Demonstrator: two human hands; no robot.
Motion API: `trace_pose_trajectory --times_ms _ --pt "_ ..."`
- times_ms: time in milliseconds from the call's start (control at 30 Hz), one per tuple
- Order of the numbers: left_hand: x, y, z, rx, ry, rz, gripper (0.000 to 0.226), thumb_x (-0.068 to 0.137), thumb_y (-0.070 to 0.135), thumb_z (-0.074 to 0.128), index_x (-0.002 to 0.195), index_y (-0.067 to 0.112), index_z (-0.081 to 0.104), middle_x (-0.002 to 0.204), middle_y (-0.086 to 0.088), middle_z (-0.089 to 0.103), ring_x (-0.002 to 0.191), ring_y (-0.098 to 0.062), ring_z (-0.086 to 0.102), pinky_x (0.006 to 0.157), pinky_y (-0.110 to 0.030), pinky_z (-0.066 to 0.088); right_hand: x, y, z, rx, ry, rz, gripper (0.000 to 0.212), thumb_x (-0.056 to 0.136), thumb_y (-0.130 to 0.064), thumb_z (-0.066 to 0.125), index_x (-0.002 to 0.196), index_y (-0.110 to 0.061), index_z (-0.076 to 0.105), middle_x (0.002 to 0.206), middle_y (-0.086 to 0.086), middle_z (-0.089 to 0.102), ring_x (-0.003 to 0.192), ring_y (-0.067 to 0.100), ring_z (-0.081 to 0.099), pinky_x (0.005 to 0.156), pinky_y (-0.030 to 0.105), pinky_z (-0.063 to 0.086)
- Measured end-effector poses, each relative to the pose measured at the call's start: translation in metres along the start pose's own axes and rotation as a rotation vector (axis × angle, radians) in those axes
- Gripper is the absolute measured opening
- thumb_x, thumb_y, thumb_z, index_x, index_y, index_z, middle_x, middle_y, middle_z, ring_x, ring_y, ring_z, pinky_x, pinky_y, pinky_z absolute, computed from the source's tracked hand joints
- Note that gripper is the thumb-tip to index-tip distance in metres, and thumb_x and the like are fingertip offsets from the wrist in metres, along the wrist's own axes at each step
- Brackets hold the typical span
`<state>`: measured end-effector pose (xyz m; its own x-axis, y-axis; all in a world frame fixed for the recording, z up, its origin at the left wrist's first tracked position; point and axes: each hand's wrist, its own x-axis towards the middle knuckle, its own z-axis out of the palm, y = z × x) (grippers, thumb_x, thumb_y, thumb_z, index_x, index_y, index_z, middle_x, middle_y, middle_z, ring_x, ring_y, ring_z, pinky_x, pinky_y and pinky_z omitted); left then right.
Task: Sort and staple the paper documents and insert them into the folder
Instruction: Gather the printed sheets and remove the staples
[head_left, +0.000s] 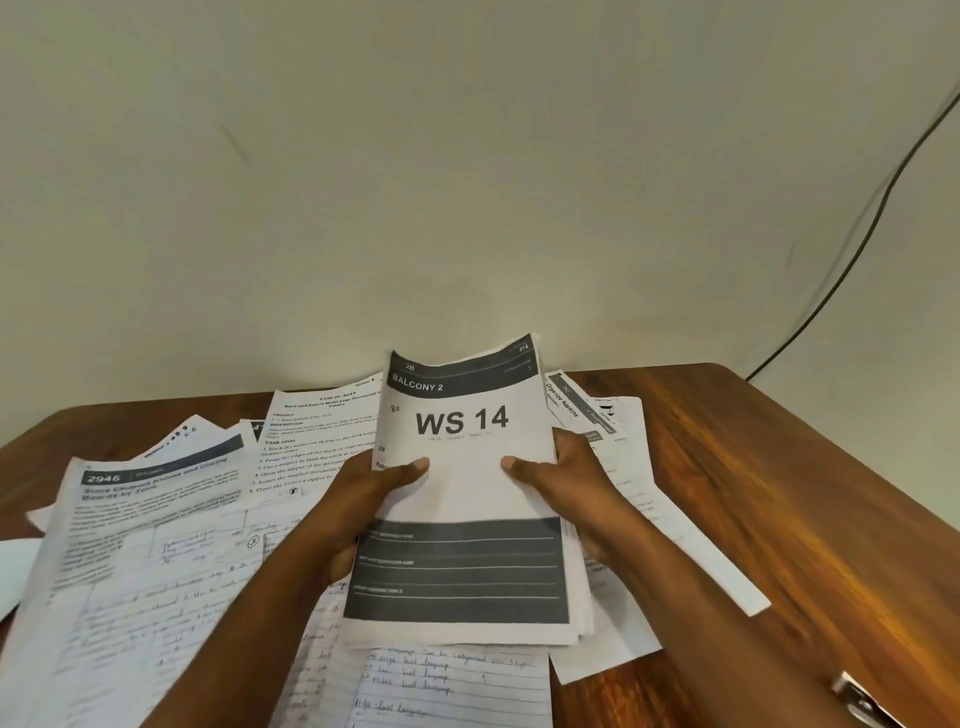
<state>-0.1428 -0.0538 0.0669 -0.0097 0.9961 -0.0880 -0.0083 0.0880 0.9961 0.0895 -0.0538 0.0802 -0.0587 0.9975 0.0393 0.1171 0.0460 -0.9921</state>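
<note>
Gripping the paper stack (467, 499) by both long edges, left hand (363, 499) and right hand (566, 488) pinching it, long axis running near to far, stapler (860, 701) near right, closer to right hand.

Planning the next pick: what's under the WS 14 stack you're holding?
Handwritten lined sheets lie on the table below the stack; printed pages show beside it. Anything directly beneath is covered.
</note>
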Motion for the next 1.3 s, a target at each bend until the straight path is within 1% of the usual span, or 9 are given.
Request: trace_pose_trajectory --times_ms 167,267,367,567,700,900,1100,1200,1300 --pt "0.005 0.001 -0.008 0.006 0.045 -0.064 0.036 0.093 0.048 0.068 0.120 0.025 0.065 0.112 -0.006 0.078 0.098 -0.033 0.074 0.076 -0.039 0.058 -0.008 -0.002 0.002 -0.143 -0.165 0.075 0.031 0.096 -0.015 0.073 0.120 -0.030 0.062 0.119 -0.013 0.069 0.099 0.003 0.064 0.083 0.019 0.051" --pt "0.005 0.002 -0.015 -0.088 0.030 -0.081 0.030 0.097 0.040 0.067 0.119 0.020 0.066 0.105 -0.009 0.080 0.082 -0.030 0.079 0.069 -0.040 0.062 -0.009 -0.003 -0.002 -0.208 -0.257 0.143 0.032 0.095 -0.016 0.074 0.121 -0.030 0.062 0.133 -0.006 0.068 0.114 0.012 0.065 0.103 0.033 0.051" --pt "0.006 -0.007 -0.016 -0.046 0.047 -0.066 0.023 0.101 0.023 0.067 0.121 0.014 0.067 0.104 -0.010 0.081 0.084 -0.033 0.080 0.075 -0.049 0.063 -0.010 -0.007 -0.008 -0.231 -0.311 0.178 0.028 0.096 -0.039 0.071 0.122 -0.032 0.066 0.127 -0.008 0.073 0.111 0.016 0.070 0.100 0.039 0.057" --pt "0.007 -0.022 -0.013 -0.044 0.076 -0.061 0.018 0.101 0.020 0.067 0.118 0.014 0.068 0.104 -0.011 0.081 0.089 -0.039 0.079 0.079 -0.056 0.063 0.002 -0.009 -0.049 -0.540 0.087 0.170 0.024 0.092 -0.042 0.076 0.100 -0.020 0.070 0.106 -0.001 0.078 0.092 0.017 0.072 0.081 0.043 0.061" --pt "0.008 -0.032 -0.012 0.012 0.087 -0.049 0.020 0.103 0.022 0.066 0.122 0.015 0.068 0.106 -0.009 0.081 0.093 -0.037 0.078 0.088 -0.062 0.060 0.002 -0.006 -0.073 -0.890 0.139 0.194 0.050 0.079 -0.047 0.087 0.112 -0.023 0.058 0.120 -0.004 0.064 0.096 0.012 0.058 0.083 0.032 0.052" --pt "0.012 -0.037 -0.016 0.002 0.113 -0.028 0.025 0.100 0.027 0.069 0.123 0.016 0.067 0.111 -0.009 0.080 0.097 -0.040 0.077 0.091 -0.068 0.057 0.011 0.019 -0.084 -0.996 0.124 0.284 0.112 0.035 -0.076 0.089 0.132 -0.032 0.054 0.134 -0.001 0.066 0.114 0.024 0.064 0.096 0.047 0.056" --pt "0.010 -0.037 -0.012 0.040 0.127 -0.011 0.022 0.101 0.028 0.067 0.122 0.020 0.067 0.107 -0.003 0.081 0.092 -0.035 0.079 0.088 -0.062 0.061 0.004 0.013 -0.089 -0.958 0.150 0.290 0.087 0.064 -0.047 0.097 0.134 -0.029 0.048 0.144 0.004 0.059 0.126 0.027 0.058 0.105 0.042 0.049" --pt "0.009 -0.037 -0.011 0.055 0.121 -0.011 0.023 0.102 0.030 0.067 0.123 0.023 0.066 0.109 -0.001 0.081 0.090 -0.034 0.079 0.086 -0.060 0.062 0.008 0.016 -0.096 -0.902 0.207 0.272 0.074 0.061 -0.042 0.100 0.111 -0.028 0.048 0.123 -0.001 0.065 0.104 0.019 0.059 0.083 0.033 0.050" --pt "0.008 -0.037 -0.012 0.060 0.125 -0.013 0.025 0.101 0.031 0.067 0.125 0.022 0.066 0.111 -0.002 0.081 0.091 -0.035 0.079 0.088 -0.063 0.061 0.013 0.020 -0.099 -0.879 0.271 0.279 0.078 0.056 -0.039 0.102 0.119 -0.018 0.061 0.120 0.003 0.070 0.097 0.019 0.061 0.077 0.032 0.047"
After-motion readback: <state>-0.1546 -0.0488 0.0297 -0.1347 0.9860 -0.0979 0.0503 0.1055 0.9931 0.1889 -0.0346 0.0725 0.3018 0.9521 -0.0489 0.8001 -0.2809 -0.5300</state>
